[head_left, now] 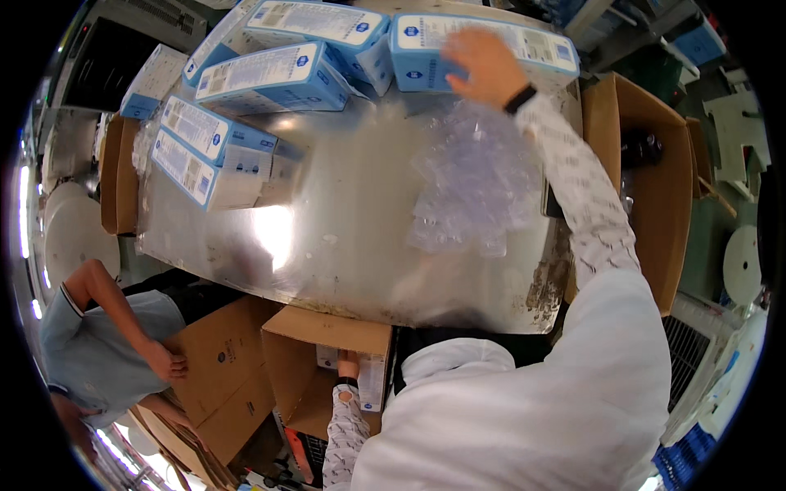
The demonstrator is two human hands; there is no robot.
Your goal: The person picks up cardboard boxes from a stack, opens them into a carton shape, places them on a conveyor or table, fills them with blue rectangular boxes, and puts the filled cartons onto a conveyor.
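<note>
My right hand (pixel 485 64) reaches across the shiny metal table (pixel 344 237) and lies on a long blue and white box (pixel 426 49) at the far edge, fingers spread over its top. A heap of clear plastic bags (pixel 475 192) lies on the table under my right forearm. My left hand (pixel 348 366) is down below the table's near edge, inside an open cardboard carton (pixel 327 360), touching a small white box (pixel 372 380) that stands in it.
Several more blue and white boxes (pixel 262 78) are stacked at the table's far left. An open cardboard carton (pixel 647 180) stands to the right. A person in a grey shirt (pixel 98 335) bends over another carton (pixel 221 360) at lower left.
</note>
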